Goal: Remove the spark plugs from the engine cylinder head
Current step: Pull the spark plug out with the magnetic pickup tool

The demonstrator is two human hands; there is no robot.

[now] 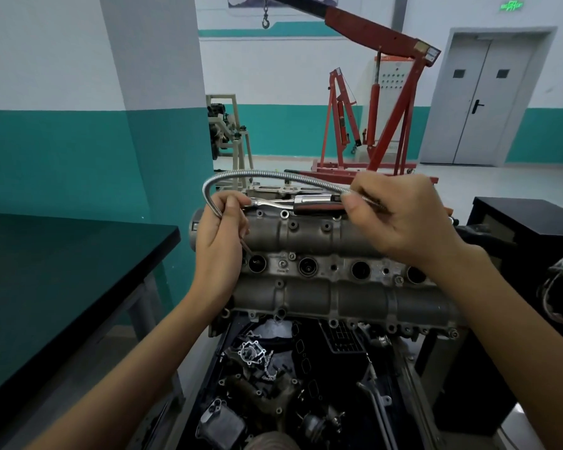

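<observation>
a: grips?
b: left hand (pixel 220 235) pinches the flexible pickup tool (pixel 267 174) near its tip; right hand (pixel 400 219) pinches its other end.
a: tip?
b: at the leftmost plug well (pixel 257 263) of the cylinder head (pixel 338 303); plug not discernible.

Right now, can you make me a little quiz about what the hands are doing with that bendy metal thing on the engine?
1. True or false: both hands hold the flexible pickup tool.
2. Which spark plug well does the tool's tip point at? A) the leftmost well B) the rightmost well C) none
3. Fill in: a ratchet wrench lies on top of the ____, behind the hands.

Key:
1. True: the left hand pinches the tip end and the right hand holds the handle end.
2. A.
3. Cylinder head.
</observation>
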